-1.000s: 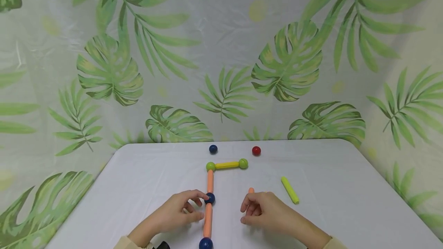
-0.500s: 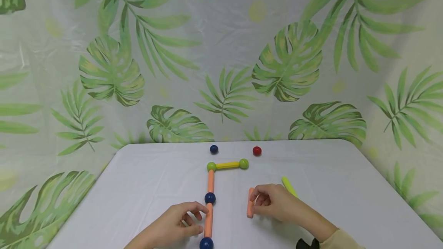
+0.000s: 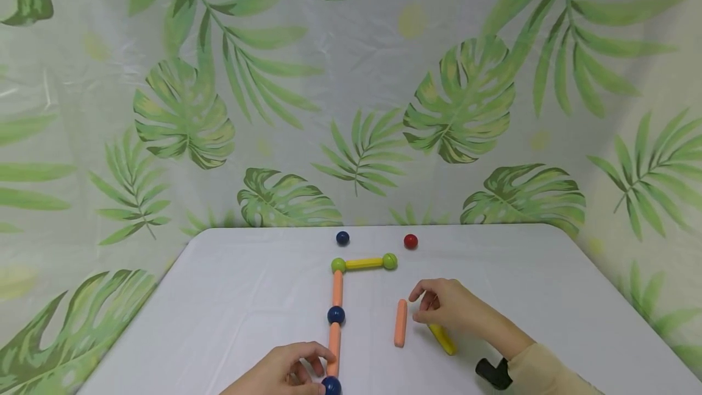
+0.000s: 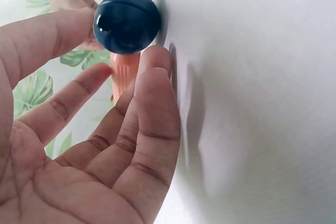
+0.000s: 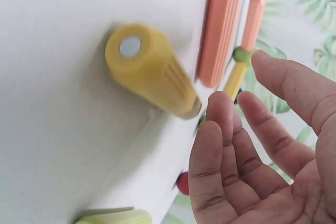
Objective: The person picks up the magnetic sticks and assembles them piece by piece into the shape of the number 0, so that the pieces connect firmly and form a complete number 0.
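In the head view a chain of sticks and balls runs away from me: a near blue ball, an orange stick, a middle blue ball, another orange stick and a green ball. My left hand is at its near end; the left wrist view has the thumb against a blue ball, fingers loosely bent beside it. My right hand hovers over a yellow stick, its fingers relaxed and apart from the stick. Left of it lies a loose orange stick.
From the green ball a yellow stick leads right to a second green ball. Farther back are a loose blue ball and a red ball. A lime stick shows at the right wrist view's bottom edge.
My left hand has slid nearer along the chain, away from the middle ball. The right hand has moved right and away, uncovering the loose orange stick and the yellow stick; it now hides the lime stick.
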Demonstrator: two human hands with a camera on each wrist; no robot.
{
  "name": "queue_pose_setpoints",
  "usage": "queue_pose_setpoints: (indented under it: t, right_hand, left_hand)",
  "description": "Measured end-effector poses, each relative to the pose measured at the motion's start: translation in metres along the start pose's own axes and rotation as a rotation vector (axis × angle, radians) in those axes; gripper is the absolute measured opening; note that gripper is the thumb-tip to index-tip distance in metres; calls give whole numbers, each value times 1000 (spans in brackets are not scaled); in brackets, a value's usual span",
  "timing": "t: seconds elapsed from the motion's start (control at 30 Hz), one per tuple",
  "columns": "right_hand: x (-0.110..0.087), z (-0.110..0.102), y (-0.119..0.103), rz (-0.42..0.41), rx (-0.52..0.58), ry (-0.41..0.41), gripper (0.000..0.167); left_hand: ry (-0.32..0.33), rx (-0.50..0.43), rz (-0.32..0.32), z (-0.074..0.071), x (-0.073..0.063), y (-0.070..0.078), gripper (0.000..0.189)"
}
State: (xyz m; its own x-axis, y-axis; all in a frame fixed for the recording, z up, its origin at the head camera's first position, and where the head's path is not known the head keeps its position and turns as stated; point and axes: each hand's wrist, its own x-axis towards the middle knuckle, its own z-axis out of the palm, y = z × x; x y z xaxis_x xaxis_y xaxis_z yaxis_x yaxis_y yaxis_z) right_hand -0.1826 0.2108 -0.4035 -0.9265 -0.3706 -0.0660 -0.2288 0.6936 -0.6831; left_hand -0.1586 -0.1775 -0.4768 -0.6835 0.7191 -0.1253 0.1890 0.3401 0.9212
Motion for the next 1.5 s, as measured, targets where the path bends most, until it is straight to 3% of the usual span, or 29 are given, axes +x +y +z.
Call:
queue_pose_setpoints:
  t: [0.13, 0.3, 0.53, 0.9, 1.23, 1.5]
  right_hand:
    - [7, -4, 3, -6, -29, 7, 26]
    - [15, -6, 5, 15, -62, -1, 29]
    - [25, -5, 9, 37, -80, -28, 32]
    - [33, -4, 7, 11, -116, -68, 34]
    - [36, -3, 8, -5, -117, -79, 32]
    - [40, 0, 8, -7, -129, -84, 29]
  left_hand:
    - [-3, -44, -35, 1, 8, -35, 35]
    - [6, -57, -90, 3, 12, -48, 38]
    - [-13, -61, -134, 6, 14, -50, 44]
    - [2, -111, -112, 11, 13, -46, 40]
    - [25, -146, -107, 15, 7, -23, 40]
    - [22, -150, -67, 14, 8, -34, 35]
